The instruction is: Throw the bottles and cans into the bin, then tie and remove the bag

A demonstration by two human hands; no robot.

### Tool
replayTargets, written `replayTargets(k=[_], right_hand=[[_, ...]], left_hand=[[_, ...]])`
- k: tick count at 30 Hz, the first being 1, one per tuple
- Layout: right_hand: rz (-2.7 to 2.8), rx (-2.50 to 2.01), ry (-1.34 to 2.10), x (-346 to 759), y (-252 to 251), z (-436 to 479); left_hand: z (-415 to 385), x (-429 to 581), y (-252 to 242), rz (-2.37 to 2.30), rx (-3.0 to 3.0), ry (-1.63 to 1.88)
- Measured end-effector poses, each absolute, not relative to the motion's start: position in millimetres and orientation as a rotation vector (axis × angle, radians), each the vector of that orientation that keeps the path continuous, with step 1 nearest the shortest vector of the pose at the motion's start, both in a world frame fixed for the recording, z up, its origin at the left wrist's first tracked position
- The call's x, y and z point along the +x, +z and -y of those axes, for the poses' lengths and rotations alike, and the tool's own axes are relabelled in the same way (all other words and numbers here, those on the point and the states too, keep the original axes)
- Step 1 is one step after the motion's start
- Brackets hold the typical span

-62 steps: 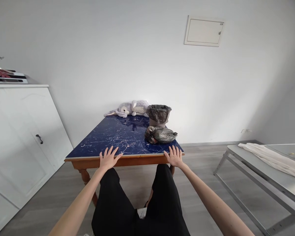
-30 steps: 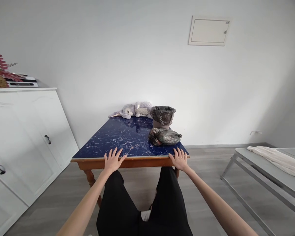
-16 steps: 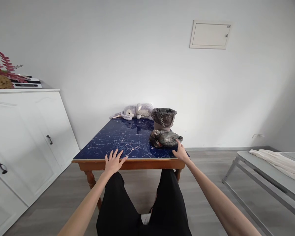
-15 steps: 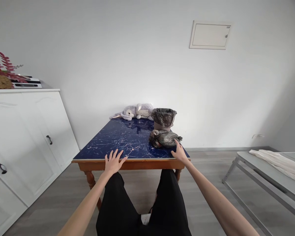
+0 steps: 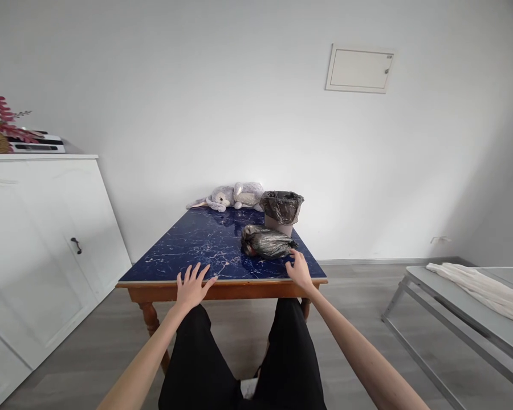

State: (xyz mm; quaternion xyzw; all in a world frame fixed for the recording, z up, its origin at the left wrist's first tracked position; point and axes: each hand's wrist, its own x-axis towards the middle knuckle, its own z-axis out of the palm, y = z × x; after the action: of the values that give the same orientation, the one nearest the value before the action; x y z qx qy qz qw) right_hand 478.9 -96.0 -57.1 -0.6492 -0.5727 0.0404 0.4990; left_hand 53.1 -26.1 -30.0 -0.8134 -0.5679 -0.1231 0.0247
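Note:
A tied black plastic bag (image 5: 268,242), full and glossy, lies on its side on the blue marble-patterned table (image 5: 188,239). My right hand (image 5: 300,271) is at the bag's right end, fingertips against or very close to the plastic, thumb and index finger apart. My left hand (image 5: 192,287) rests at the table's front edge, fingers spread, holding nothing. Just behind the bag stands a light grey bin (image 5: 281,228) with a black liner (image 5: 283,206) folded over its rim. What fills the bag cannot be made out clearly.
A grey plush rabbit (image 5: 235,196) lies along the table's back edge by the wall. On the left are white cabinets (image 5: 51,228) with dark handles. To the right, a low grey folding table (image 5: 427,279) carries a white cloth (image 5: 483,290).
The bag has slid left across the table, and my right hand has shifted left with it. My left hand stays at the edge. The camera view has turned slightly.

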Motion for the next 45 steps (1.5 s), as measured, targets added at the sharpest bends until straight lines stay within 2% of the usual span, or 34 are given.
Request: replayTargets(k=[5, 10, 17, 33, 45], right_hand=[[1.233, -1.631, 0.137, 502.2, -58.5, 69.5], [1.212, -1.573, 0.208, 476.4, -62.5, 52.1], [1.324, -1.418, 0.313, 434.2, -74.0, 63.0], [1.358, -1.529, 0.376, 430.8, -76.0, 30.8], [1.493, -1.423, 0.469, 413.4, -71.8, 48.2]], left_hand=[[27.0, 52.5, -30.7, 1.756, -2.515, -0.396], [27.6, 51.5, -32.3, 1.762, -2.503, -0.409], [28.6, 51.5, -33.9, 1.751, -2.510, -0.419], [29.2, 51.6, -37.6, 1.739, -2.496, -0.445], [28.0, 51.6, -37.6, 1.737, -2.488, -0.454]])
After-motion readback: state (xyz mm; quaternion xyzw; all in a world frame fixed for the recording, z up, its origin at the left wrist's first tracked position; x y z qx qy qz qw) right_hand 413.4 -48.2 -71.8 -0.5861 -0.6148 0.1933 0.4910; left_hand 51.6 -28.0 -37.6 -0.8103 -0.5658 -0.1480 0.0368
